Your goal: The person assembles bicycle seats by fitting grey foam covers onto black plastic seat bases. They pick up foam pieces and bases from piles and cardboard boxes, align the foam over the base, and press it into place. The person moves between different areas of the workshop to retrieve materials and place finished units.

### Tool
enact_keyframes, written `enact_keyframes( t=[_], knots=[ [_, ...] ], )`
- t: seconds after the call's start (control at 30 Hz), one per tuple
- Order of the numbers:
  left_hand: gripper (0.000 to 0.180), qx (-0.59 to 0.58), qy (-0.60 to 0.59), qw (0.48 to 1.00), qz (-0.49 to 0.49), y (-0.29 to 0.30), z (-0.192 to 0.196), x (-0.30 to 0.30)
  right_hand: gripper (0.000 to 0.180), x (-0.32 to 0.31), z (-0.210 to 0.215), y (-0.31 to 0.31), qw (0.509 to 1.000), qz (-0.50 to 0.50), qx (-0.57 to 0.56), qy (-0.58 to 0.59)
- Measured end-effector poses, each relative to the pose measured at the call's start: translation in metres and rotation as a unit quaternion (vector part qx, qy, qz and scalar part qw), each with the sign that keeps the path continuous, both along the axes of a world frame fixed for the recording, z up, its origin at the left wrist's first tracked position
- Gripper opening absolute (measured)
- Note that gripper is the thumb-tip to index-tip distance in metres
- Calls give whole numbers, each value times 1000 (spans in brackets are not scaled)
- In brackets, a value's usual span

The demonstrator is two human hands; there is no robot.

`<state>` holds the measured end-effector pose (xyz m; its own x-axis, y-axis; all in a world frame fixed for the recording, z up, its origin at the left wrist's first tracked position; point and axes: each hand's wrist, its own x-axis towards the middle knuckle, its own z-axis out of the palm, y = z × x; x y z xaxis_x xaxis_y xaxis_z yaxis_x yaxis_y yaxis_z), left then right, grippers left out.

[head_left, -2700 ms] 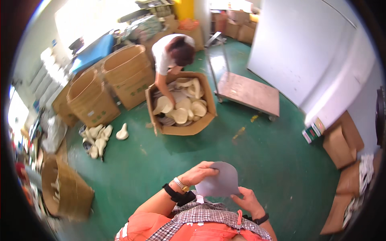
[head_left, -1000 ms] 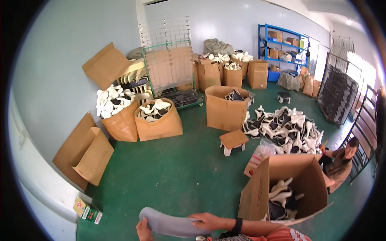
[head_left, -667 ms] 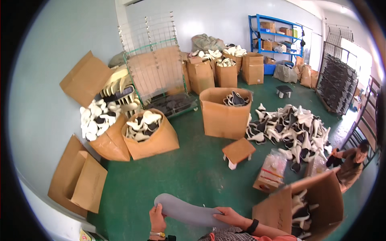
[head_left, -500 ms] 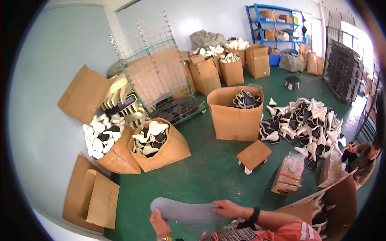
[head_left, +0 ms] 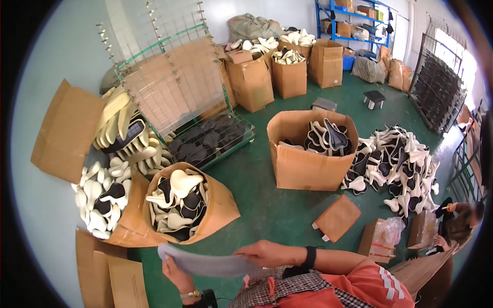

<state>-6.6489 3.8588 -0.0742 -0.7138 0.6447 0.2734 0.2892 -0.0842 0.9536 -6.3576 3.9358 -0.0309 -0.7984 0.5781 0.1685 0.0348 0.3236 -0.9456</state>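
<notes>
- Two grips on one thin grey sheet, and here's how it stands: my left hand has the rounded end, my right hand the other.
- Left fingers closed on that end, thumb over the face; right fingers pinching the upper edge. Neither hand is free.
- The sheet hangs in front of me, above the green floor, its right end close by my checked apron.
- It bows between my hands, so it looks bendy to me; a light, even pull should keep it from folding. Squeezing harder could crease the edge, I'd judge.
- Best to keep both ends about level and well clear of the apron, so nothing catches.
- Beyond my left hand, a round-mouthed carton full of white and black bicycle saddles; the sheet's end wants keeping off its rim.
- Ahead, a big cardboard box with more saddles inside, and a saddle pile on the floor to its right.
- A brown-topped stool stands low in front of that box: worth minding my feet there.
- A person in brown sits low at far right, well apart from my grip.
</notes>
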Motion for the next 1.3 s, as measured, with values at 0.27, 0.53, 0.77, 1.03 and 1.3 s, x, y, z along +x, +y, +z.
enact_keyframes(
  t=[0.27,0.53,0.77,1.03,1.3],
  knots=[
    [29,15,-52,992,-112,330,18,24,31,25,-22,243,985,-156,-78,-1],
    [33,41,-33,986,-155,592,62,-2,35,-1,-28,538,991,-112,-45,49],
    [28,93,-82,986,-112,841,75,32,37,-3,-39,768,987,-148,-15,69],
    [23,81,-157,945,-273,1135,74,84,26,49,-17,990,958,-271,-49,86],
    [25,84,-84,892,-436,1348,64,214,23,164,-37,1143,899,-415,-130,60]
  ],
)
